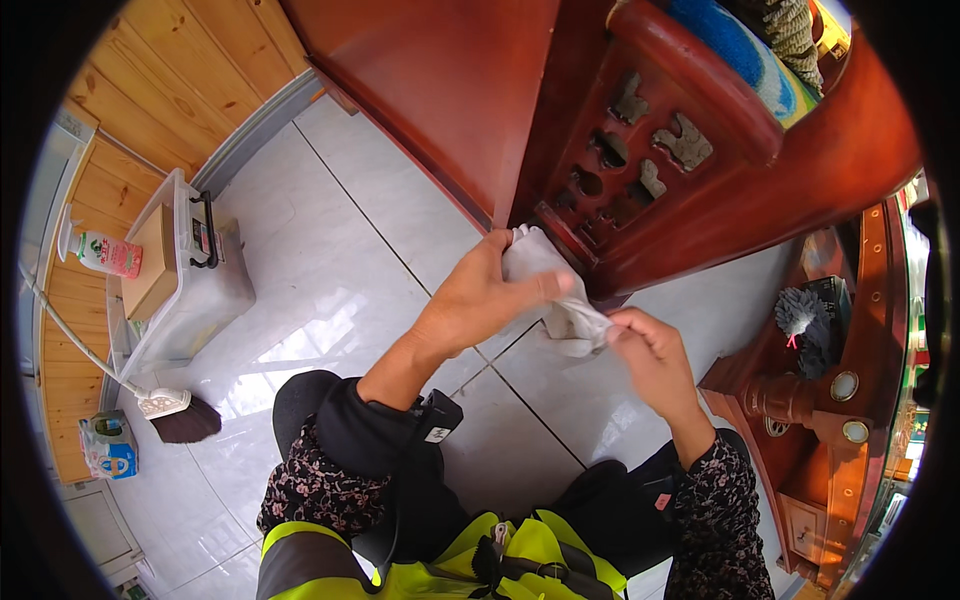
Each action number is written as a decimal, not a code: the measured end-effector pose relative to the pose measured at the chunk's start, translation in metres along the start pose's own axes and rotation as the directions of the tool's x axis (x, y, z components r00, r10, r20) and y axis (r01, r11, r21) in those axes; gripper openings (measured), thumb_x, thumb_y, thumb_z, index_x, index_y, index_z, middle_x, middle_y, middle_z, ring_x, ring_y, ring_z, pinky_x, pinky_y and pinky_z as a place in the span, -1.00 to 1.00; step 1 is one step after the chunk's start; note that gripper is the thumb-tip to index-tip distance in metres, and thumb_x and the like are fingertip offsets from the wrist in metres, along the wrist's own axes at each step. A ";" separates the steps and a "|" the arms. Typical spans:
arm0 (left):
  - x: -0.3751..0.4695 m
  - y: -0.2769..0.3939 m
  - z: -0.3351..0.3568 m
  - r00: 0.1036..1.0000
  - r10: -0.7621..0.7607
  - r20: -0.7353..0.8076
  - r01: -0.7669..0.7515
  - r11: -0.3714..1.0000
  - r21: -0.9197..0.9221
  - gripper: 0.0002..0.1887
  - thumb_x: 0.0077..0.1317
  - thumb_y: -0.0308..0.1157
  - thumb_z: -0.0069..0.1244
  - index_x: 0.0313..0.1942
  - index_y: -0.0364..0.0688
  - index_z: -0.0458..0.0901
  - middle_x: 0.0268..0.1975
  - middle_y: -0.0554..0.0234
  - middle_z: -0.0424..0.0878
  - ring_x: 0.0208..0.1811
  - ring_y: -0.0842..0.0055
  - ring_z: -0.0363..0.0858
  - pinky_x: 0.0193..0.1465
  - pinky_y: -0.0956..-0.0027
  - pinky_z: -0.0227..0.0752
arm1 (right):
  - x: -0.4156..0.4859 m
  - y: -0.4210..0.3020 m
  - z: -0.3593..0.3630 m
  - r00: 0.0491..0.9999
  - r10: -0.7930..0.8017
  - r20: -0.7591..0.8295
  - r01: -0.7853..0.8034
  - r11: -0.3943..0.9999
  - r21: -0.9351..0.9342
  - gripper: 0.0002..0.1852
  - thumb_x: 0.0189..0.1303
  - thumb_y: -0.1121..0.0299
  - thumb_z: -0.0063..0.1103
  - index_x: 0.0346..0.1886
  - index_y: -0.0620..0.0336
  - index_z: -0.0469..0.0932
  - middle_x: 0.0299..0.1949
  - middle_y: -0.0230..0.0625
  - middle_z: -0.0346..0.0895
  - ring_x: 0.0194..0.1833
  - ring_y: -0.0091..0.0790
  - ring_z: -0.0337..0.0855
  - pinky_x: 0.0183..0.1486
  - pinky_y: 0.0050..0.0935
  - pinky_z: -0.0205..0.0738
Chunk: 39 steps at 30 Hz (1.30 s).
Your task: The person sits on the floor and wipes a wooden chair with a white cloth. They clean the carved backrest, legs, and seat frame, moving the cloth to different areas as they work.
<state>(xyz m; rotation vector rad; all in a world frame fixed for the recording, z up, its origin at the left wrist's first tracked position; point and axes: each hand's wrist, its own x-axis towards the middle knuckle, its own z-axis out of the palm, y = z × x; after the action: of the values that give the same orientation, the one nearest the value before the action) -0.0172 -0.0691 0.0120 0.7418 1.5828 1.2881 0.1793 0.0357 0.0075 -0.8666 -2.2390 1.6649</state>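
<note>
A white cloth (551, 259) stretches between my two hands, close to the lower end of a red-brown carved wooden furniture side panel (645, 142). My left hand (480, 289) holds the upper left part of it, thumb lying across the fabric. At the lower right, my right hand (652, 352) pinches a twisted corner of the cloth between thumb and fingers. Beside the carved panel rises a smooth red-brown wooden panel (442, 97), whose bottom corner is near my left fingertips. Part of the cloth is hidden under my left hand.
On the left stands a clear plastic storage box (202, 277) holding a cardboard box (154, 259), near a pump bottle (109, 253). A broom (180, 416) and a plastic-wrapped package (110, 446) lie nearby. To the right, a wooden cabinet (810, 420) carries a grey duster (802, 330). Pale floor tiles (337, 210) surround me.
</note>
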 end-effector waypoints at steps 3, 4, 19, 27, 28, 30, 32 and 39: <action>0.000 -0.005 -0.004 0.987 0.088 0.136 -0.119 0.964 0.239 -0.32 0.01 -0.08 0.20 0.01 -0.39 0.39 -0.15 0.19 0.50 -0.14 0.56 0.46 -0.08 0.51 0.34 | 0.002 -0.002 -0.008 0.987 0.148 0.060 -0.125 0.485 0.865 -0.76 0.11 0.44 -0.02 -0.17 0.35 0.43 -0.29 -0.31 0.54 -0.15 -0.41 0.54 -0.14 -0.44 0.40; 0.001 -0.007 -0.003 0.979 0.131 0.159 -0.185 0.900 0.395 -0.29 -0.02 -0.10 0.23 0.04 -0.39 0.37 -0.12 0.17 0.48 -0.10 0.53 0.45 -0.03 0.50 0.32 | 0.002 -0.003 -0.009 0.976 0.186 0.111 -0.175 0.371 0.912 -0.61 0.04 0.42 0.04 -0.04 0.35 0.32 -0.17 -0.22 0.49 -0.09 -0.37 0.51 -0.02 -0.37 0.39; -0.032 -0.063 0.081 0.825 -0.459 0.331 0.548 0.501 -0.670 -0.47 0.33 0.07 -0.34 0.09 -0.16 0.32 -0.05 0.22 0.51 -0.07 0.45 0.52 -0.03 0.28 0.42 | 0.032 -0.005 0.051 0.911 -0.396 0.118 0.406 0.805 -0.432 -0.48 0.09 0.39 0.08 0.13 0.43 0.26 0.10 0.04 0.23 0.10 0.00 0.27 0.17 -0.25 0.16; -0.025 -0.039 0.058 0.845 -0.525 0.104 0.385 0.462 -0.799 -0.47 0.34 0.00 -0.37 0.14 -0.19 0.28 0.05 0.19 0.43 -0.01 0.43 0.46 0.01 0.32 0.36 | 0.091 0.011 0.073 0.922 -0.387 -0.011 0.105 0.276 -0.955 -0.36 -0.07 0.04 0.21 0.02 0.32 0.37 -0.16 -0.23 0.36 -0.08 -0.23 0.34 -0.02 -0.34 0.27; -0.026 -0.037 0.056 0.863 -0.499 0.074 0.364 0.513 -0.778 -0.48 0.33 -0.01 -0.34 0.13 -0.19 0.28 0.04 0.18 0.43 -0.03 0.43 0.45 -0.01 0.33 0.36 | 0.096 0.014 0.075 0.921 -0.390 -0.008 0.096 0.246 -0.965 -0.36 -0.08 0.03 0.22 0.01 0.31 0.38 -0.16 -0.25 0.36 -0.08 -0.25 0.34 -0.02 -0.35 0.27; -0.025 -0.033 0.053 0.866 -0.500 0.020 0.344 0.566 -0.750 -0.51 0.31 -0.05 -0.29 0.10 -0.20 0.30 -0.01 0.17 0.44 -0.07 0.44 0.45 -0.06 0.35 0.37 | 0.104 0.019 0.082 0.918 -0.393 -0.046 0.031 0.187 -0.982 -0.33 -0.12 0.00 0.23 -0.01 0.31 0.39 -0.18 -0.28 0.37 -0.09 -0.30 0.34 -0.02 -0.40 0.23; -0.023 -0.031 0.052 0.835 -0.549 -0.027 0.353 0.575 -0.738 -0.55 0.29 -0.09 -0.23 0.05 -0.21 0.34 -0.09 0.17 0.47 -0.12 0.46 0.45 -0.11 0.37 0.36 | 0.112 0.023 0.087 0.917 -0.394 -0.059 0.032 0.220 -0.975 -0.31 -0.11 -0.02 0.22 0.03 0.30 0.37 -0.17 -0.25 0.37 -0.08 -0.26 0.34 -0.02 -0.35 0.26; -0.028 -0.035 0.051 0.839 -0.543 0.024 0.397 0.582 -0.710 -0.71 0.30 -0.25 -0.22 -0.08 -0.22 0.36 -0.21 0.24 0.46 -0.28 0.52 0.47 -0.23 0.39 0.41 | 0.104 0.033 0.084 0.947 -0.279 -0.160 -0.093 0.239 -0.966 -0.33 -0.02 0.11 0.18 0.10 0.36 0.28 -0.12 -0.24 0.36 -0.02 -0.25 0.33 0.05 -0.35 0.22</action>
<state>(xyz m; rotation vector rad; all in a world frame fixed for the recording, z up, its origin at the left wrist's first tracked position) 0.0438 -0.0830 -0.0145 -0.3003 1.1615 1.4125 0.0647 0.0346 -0.0681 -1.0177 -2.8481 -0.2469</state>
